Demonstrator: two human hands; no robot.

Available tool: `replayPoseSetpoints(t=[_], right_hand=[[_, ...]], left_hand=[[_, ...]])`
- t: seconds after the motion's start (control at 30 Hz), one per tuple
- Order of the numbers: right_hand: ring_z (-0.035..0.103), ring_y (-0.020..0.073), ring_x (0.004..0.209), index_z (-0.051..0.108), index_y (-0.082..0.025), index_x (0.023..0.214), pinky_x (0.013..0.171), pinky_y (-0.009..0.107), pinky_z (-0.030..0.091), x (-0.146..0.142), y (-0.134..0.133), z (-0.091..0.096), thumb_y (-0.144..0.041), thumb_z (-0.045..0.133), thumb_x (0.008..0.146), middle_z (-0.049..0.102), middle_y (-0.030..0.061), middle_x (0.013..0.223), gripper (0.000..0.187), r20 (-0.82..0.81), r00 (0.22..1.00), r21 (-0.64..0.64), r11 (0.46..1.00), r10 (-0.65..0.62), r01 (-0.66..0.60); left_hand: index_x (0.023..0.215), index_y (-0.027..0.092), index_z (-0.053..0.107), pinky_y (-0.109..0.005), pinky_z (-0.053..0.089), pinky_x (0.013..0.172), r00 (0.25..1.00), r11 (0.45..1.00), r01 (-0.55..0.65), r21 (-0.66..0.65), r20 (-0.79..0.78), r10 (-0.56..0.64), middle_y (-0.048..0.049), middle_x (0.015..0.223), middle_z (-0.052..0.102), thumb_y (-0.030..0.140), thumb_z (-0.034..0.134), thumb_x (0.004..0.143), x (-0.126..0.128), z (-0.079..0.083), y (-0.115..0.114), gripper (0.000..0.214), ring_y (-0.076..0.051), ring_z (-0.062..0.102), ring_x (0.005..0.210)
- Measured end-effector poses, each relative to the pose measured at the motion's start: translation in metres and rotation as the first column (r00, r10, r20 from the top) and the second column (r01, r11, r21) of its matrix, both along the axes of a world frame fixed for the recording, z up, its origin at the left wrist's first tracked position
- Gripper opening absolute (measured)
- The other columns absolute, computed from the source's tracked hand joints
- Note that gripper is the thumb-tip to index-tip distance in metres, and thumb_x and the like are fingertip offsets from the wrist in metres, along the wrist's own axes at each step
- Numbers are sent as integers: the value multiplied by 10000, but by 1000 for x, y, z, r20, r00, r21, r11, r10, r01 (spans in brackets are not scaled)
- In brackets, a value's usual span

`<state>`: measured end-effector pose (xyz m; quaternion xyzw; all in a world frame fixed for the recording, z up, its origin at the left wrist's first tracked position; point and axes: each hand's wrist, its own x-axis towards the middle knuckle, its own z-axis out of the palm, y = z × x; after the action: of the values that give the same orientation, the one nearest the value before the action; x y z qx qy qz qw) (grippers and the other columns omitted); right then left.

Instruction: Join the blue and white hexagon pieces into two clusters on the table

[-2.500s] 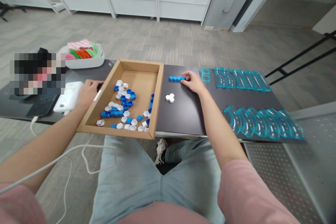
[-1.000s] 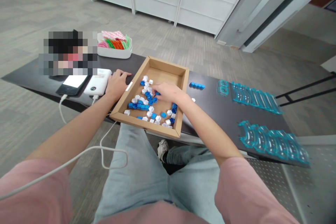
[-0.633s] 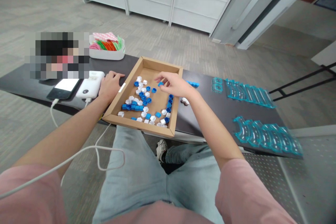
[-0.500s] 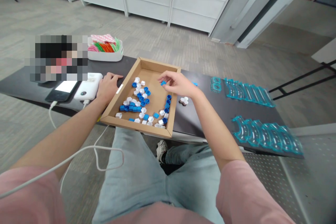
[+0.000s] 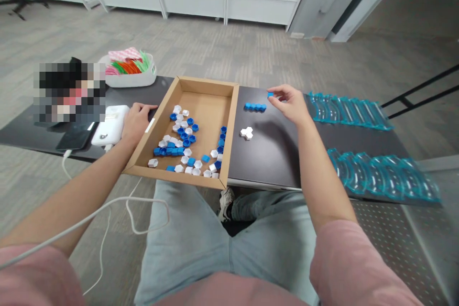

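Near the far edge of the dark, smooth-topped table (image 5: 263,165): my right hand (image 5: 292,105), one, grip pinched nearly closed, thumb and fingertips grasping a small blue hexagonal plastic piece (image 5: 270,94); other fingers curled behind. Pose: forearm reaching forward from my pink sleeve (image 5: 358,260), wrist bent to the left, fingertips pointing left. Position of the held piece: beyond and to the right of a short straight row of blue hexagonal pieces (image 5: 255,106), near it but apart. Nearer my body: one cluster of white hexagonal pieces (image 5: 247,133), joined side to side. My left hand (image 5: 134,122), one, knuckles up, fingers loosely extended, between a rounded white plastic device (image 5: 110,125) and the left wall of a shallow brown cardboard tray (image 5: 190,180); whether it grips anything beneath, or touches that wall, I cannot tell. Left forearm: slanting forward and to the right. Tray contents: loose blue and white hexagonal pieces (image 5: 184,136), mostly in the nearer half and along the right wall. Right of my right forearm: two rows of curved clear teal plastic parts (image 5: 383,174), one behind the other.
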<state>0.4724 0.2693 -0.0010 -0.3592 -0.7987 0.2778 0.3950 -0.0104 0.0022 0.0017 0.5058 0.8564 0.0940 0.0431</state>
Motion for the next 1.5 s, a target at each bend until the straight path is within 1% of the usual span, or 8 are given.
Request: replayPoseSetpoints(t=[0.1, 0.17, 0.4, 0.5, 0.67, 0.97, 1.3, 1.5], right_hand=[[800, 289, 1027, 874, -252, 1185, 960, 479, 690, 7, 2, -2, -323, 855, 926, 837, 105, 1189, 269, 70, 997, 40, 998, -45, 42], [802, 286, 983, 859, -243, 1187, 989, 493, 686, 9, 4, -4, -255, 862, 886, 846, 107, 1201, 301, 138, 989, 20, 998, -59, 57], [791, 310, 906, 796, -241, 1002, 1014, 513, 661, 8, 8, -21, -88, 880, 784, 811, 71, 995, 279, 318, 945, -117, 986, -74, 116], [800, 301, 924, 804, -242, 984, 1023, 499, 669, 6, 8, -23, -69, 866, 808, 815, 68, 1012, 255, 311, 948, -135, 984, -71, 118], [833, 290, 968, 826, -218, 1113, 1023, 464, 684, 4, 5, -21, -63, 838, 853, 862, 85, 1092, 303, 326, 943, -164, 979, -61, 119], [841, 280, 949, 833, -229, 1108, 992, 459, 711, 4, 8, -26, -57, 831, 796, 886, 80, 1096, 356, 302, 953, -154, 986, -17, 67], [822, 276, 939, 824, -216, 1217, 999, 482, 704, 6, 9, -29, -68, 810, 790, 866, 101, 1166, 451, 267, 964, -169, 985, 16, 31], [729, 202, 794, 824, -215, 1305, 979, 474, 691, 9, 9, -29, -143, 850, 810, 778, 114, 1317, 501, 270, 963, -96, 995, 5, 22]], left_hand=[[1695, 85, 675, -511, 476, 1339, 1000, 1000, 5, -14, -2, -5, -268, 1584, 633, 341, 564, 1060, -3, 0, 1, 693, -414, 611, 1504], [1691, 75, 675, -509, 480, 1347, 1000, 1000, 4, -30, -12, -4, -271, 1576, 628, 365, 559, 1057, -5, 0, 2, 707, -423, 616, 1515], [1698, 172, 691, -499, 521, 1339, 999, 1000, -28, -7, -23, 28, -208, 1484, 663, 393, 590, 1071, -10, -3, 3, 673, -413, 651, 1494], [1673, 172, 716, -527, 523, 1345, 999, 999, -31, 9, -16, 32, -218, 1488, 669, 434, 597, 1077, -10, -4, 4, 662, -429, 651, 1506], [1648, 85, 724, -532, 529, 1336, 999, 999, -38, 14, -38, 39, -264, 1539, 657, 448, 464, 1125, -14, -10, 5, 688, -430, 654, 1523], [1671, 97, 722, -538, 546, 1318, 999, 999, 7, 34, -50, -5, -255, 1515, 664, 375, 551, 1082, -23, -17, 3, 673, -422, 679, 1463], [1681, 84, 717, -521, 522, 1337, 999, 1000, -4, 16, -40, 4, -263, 1531, 665, 341, 527, 1089, -16, -12, 5, 673, -418, 673, 1483], [1697, 115, 704, -530, 519, 1337, 999, 1000, 4, 6, -48, -4, -247, 1561, 656, 352, 580, 1082, -15, -12, 3, 671, -408, 668, 1479]])
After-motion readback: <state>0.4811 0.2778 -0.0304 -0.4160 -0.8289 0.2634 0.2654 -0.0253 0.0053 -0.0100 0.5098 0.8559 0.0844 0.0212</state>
